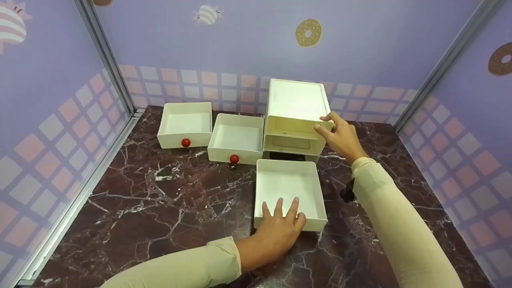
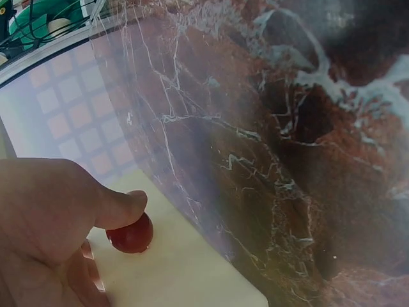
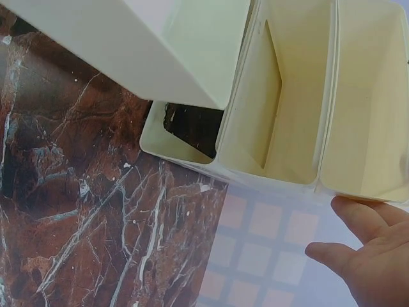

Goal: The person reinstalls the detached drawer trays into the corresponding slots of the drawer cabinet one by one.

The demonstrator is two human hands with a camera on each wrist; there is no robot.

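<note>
A white drawer (image 1: 288, 180) lies in front of a white cabinet (image 1: 300, 98). My left hand (image 1: 280, 232) grips its front wall, fingers reaching inside and the thumb at a red round knob (image 2: 131, 235) on the outer face. The drawer's back end is at the mouth of the cabinet's bottom compartment (image 3: 172, 150); whether it sits inside I cannot tell. My right hand (image 1: 342, 136) touches the cabinet's upper right front corner with its fingers. The cabinet's middle compartment (image 1: 294, 145) and upper compartment (image 1: 296, 128) stand without drawers.
Left of the cabinet, another white drawer (image 1: 236, 138) with a red knob stands close beside it. A third white drawer (image 1: 186, 124), also red-knobbed, is farther left. All rest on a dark marbled tabletop (image 1: 172, 212), with patterned purple walls (image 1: 248, 48) behind and at both sides.
</note>
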